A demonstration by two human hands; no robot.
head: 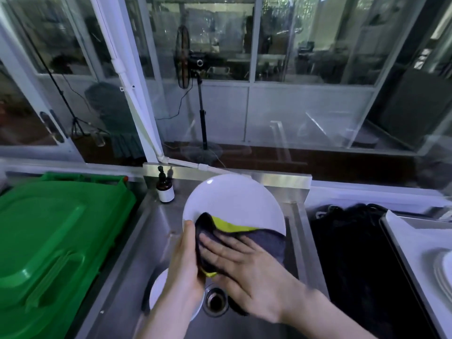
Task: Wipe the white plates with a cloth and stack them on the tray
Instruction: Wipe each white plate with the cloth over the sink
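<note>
From my remote seat I see the left hand (186, 260) gripping a white plate (234, 199) by its lower left rim, thumb laid on the face and the rest of the hand curled behind it. The plate is held tilted up towards the camera over the steel sink (127, 277), clear of the basin floor. The right hand (247, 267) presses a grey and yellow cloth (266, 243) flat against the lower part of the plate's face. Its fingers (220, 248) are straight and slightly spread on the fabric, not curled round it. The cloth covers the plate's lower right rim, and a yellow corner shows below the palm. A second plate (157, 287) lies in the basin under the left wrist, just left of the drain (215, 300). A brown pump bottle (165, 189) stands upright at the sink's back left corner. To the left of the bench (297, 182) sits a green bin (49, 236) with its lid closed. At the far right edge a stack of plates (444, 272) rests on a tray (415, 253), well apart from the hands. Motion blurs the right wrist.
</note>
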